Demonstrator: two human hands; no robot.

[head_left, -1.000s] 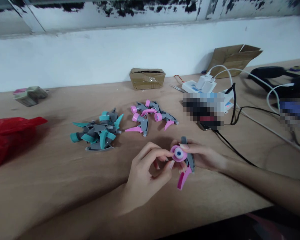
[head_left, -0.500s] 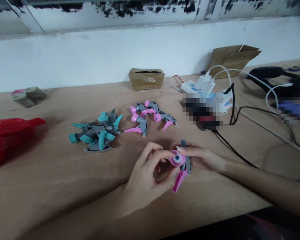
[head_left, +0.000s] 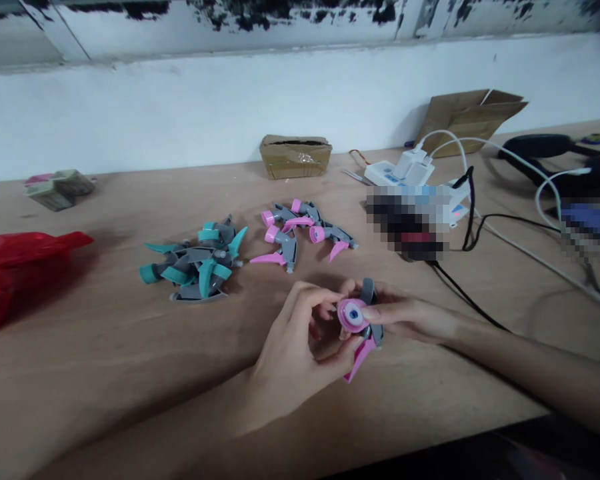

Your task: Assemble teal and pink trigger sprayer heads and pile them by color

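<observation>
A grey spray head with a pink cap and pink trigger (head_left: 360, 327) is held between both hands above the wooden table (head_left: 105, 360). My right hand (head_left: 410, 317) grips its grey body, fingers wrapped round it. My left hand (head_left: 300, 350) pinches the pink round cap with thumb and fingers. The cap's open end, with a blue dot in its white middle, faces the camera, and the pink trigger points down to the left.
A pile of pink and grey spray heads (head_left: 303, 233) and a pile of teal and grey ones (head_left: 197, 263) lie further back. A red plastic bag (head_left: 20, 267) is at the left. Cardboard boxes (head_left: 295, 157), chargers with cables (head_left: 480, 220) and a blurred-out item occupy the back right.
The spray head has tilted and shifted slightly left and down in my hands; my left fingers have moved round the pink cap. The piles have not moved.
</observation>
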